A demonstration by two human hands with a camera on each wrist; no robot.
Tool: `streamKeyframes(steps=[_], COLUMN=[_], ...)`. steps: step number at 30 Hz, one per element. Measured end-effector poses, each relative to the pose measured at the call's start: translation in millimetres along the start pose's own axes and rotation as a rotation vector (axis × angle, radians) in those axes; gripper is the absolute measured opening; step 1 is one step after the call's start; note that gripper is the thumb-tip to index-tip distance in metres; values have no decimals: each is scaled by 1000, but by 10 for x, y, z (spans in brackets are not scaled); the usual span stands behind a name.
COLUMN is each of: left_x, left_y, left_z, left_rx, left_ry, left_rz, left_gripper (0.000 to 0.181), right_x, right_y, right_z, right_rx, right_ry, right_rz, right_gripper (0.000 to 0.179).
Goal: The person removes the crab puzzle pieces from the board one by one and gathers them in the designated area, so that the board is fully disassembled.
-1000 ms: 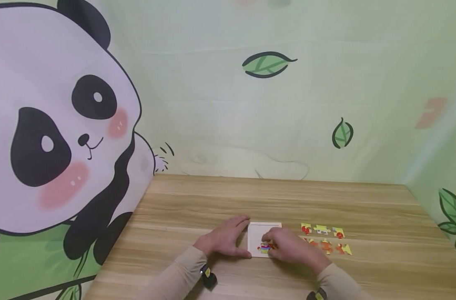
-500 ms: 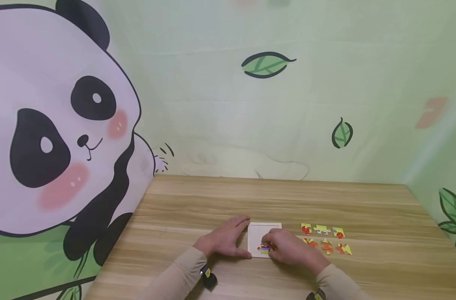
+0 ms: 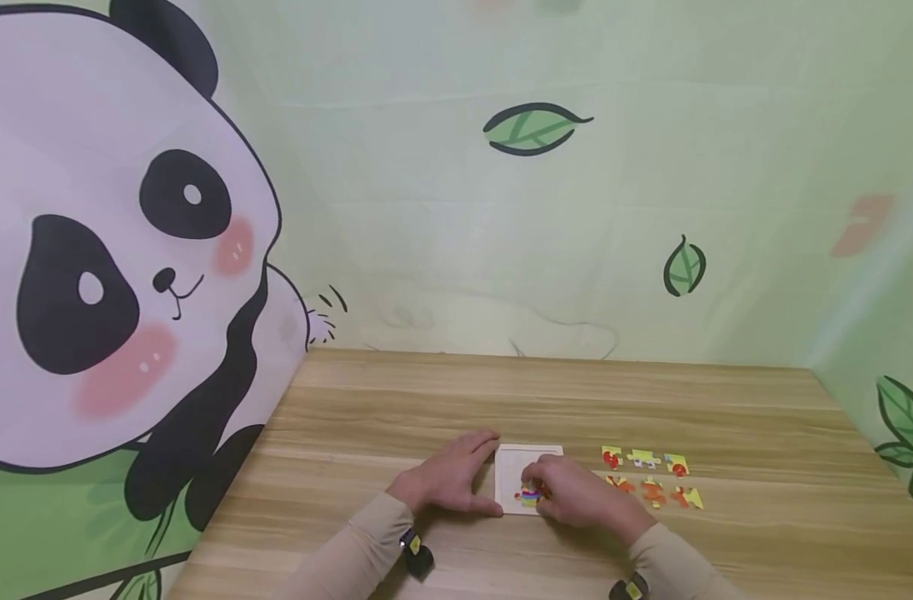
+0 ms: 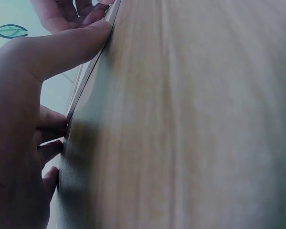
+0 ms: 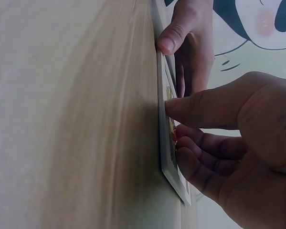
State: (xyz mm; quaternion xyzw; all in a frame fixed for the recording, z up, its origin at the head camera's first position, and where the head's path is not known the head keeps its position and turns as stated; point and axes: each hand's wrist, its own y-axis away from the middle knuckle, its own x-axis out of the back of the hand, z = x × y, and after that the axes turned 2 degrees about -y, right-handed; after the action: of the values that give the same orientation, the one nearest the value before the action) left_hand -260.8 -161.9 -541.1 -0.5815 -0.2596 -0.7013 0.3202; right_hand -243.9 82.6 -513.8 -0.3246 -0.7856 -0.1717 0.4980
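A small white square puzzle tray (image 3: 507, 463) lies flat on the table, with a few joined, rainbow-striped puzzle pieces (image 3: 530, 498) in its lower part. Along the tray's left edge rests my left hand (image 3: 452, 475), thumb at the near corner and fingers spread toward the far one. My right hand (image 3: 576, 492) reaches over the tray's right side, its curled fingertips and thumb pinching a puzzle piece (image 5: 174, 135) low against the tray. In the right wrist view only a red bit of that piece shows; the fingers hide the rest.
Right of the tray, loose puzzle pieces lie in two rows on the wooden table (image 3: 426, 392). The far row has a yellow-and-white piece (image 3: 644, 459) in its middle; the near row holds orange pieces (image 3: 653, 492). A panda-printed backdrop (image 3: 426, 208) stands behind the table.
Almost nothing differs. My right fingertips shift very slightly over the striped pieces, while the left hand stays at the tray's edge and the loose pieces lie unchanged.
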Motion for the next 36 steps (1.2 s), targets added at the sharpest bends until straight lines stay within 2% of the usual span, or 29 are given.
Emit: streamKeyframes(steps=[12, 19, 36], left_x=[-3, -21, -28], left_y=[5, -5, -6], left_z=[5, -13, -12], left_rx=[1, -3, 8], left_ry=[4, -3, -6], left_rz=[1, 8, -2], left_gripper=[105, 105, 106], right_x=[-16, -25, -12], right_y=[20, 33, 57], right_z=[-1, 3, -33], right_rx=[-6, 0, -16], right_ry=[12, 28, -13], right_rz=[12, 21, 25], right_gripper=[37, 35, 31])
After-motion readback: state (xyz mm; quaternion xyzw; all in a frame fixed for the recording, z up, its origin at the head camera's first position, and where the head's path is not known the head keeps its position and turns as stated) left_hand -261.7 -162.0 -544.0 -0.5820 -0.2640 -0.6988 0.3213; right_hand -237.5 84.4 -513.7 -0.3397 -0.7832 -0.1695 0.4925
